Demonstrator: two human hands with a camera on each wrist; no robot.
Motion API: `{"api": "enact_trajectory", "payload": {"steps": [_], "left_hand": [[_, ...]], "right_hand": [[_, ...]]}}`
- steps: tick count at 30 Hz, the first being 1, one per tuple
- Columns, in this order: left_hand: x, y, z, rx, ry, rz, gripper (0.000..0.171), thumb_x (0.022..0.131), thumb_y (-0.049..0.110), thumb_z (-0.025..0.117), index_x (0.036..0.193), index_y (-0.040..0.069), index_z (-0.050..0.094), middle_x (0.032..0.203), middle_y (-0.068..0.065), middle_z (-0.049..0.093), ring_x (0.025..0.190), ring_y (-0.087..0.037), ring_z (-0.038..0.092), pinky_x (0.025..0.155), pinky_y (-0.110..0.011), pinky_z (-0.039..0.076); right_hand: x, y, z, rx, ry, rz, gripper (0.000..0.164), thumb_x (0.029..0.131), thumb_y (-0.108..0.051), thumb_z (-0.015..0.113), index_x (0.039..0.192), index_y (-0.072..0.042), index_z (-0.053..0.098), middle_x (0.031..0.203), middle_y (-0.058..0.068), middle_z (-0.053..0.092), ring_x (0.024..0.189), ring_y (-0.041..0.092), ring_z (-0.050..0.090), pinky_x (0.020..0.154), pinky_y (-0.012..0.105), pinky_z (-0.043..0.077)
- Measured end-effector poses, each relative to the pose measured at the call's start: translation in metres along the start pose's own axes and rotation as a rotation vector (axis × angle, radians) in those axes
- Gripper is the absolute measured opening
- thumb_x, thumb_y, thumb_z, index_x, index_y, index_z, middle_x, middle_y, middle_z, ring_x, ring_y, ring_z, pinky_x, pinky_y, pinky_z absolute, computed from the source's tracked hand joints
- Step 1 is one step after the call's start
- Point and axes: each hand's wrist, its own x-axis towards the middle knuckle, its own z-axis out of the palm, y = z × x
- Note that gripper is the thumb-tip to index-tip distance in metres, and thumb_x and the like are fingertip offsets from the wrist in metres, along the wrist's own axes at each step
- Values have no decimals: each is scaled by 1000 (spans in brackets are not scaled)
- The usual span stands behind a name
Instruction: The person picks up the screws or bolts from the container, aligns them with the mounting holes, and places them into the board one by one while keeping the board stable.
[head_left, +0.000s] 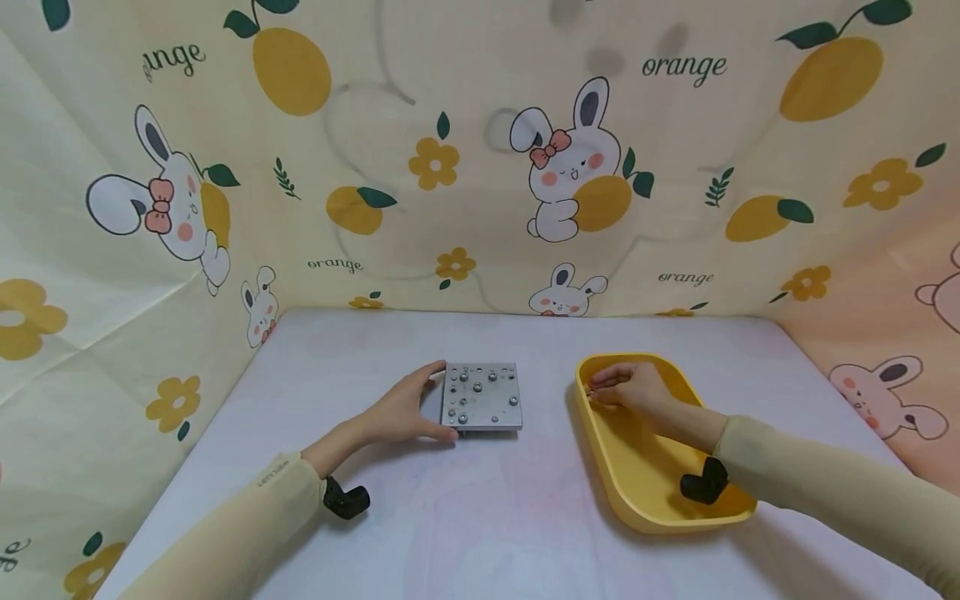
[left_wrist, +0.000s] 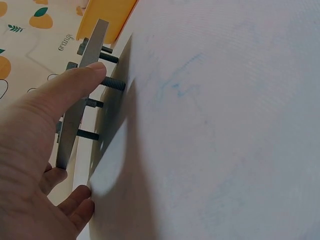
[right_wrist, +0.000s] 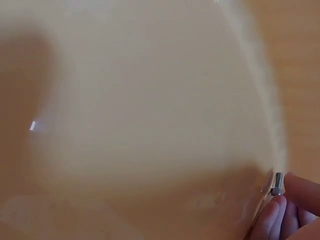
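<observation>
A square metal plate point(head_left: 481, 398) with several bolts through it is held by my left hand point(head_left: 408, 408). The thumb lies at its near edge and the fingers at its far edge. In the left wrist view the threaded bolt shanks point(left_wrist: 114, 83) stick out of the plate's underside, just above the tabletop. My right hand point(head_left: 633, 387) reaches into the far left end of a yellow tray point(head_left: 637, 521). In the right wrist view it pinches a small metal bolt point(right_wrist: 277, 184) at its fingertips, close to the tray wall.
The white table point(head_left: 480, 525) is bounded at the back and sides by printed cloth point(head_left: 450, 75) with rabbits and oranges. The tray stands to the right of the plate, its raised rim around my right hand. A black wrist camera point(head_left: 705, 482) overlaps the tray's near end.
</observation>
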Motion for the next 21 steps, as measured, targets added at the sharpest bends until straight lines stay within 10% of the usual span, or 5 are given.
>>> {"api": "enact_trajectory", "payload": {"steps": [21], "left_hand": [[-1, 0, -1, -16, -6, 6, 119, 66, 44, 91, 155, 5, 23, 155, -13, 31, 137, -33, 35, 112, -49, 28]], "right_hand": [[8, 6, 3, -207, -6, -102, 24, 78, 11, 77, 98, 14, 66, 88, 19, 70, 76, 17, 66, 64, 22, 55]]}}
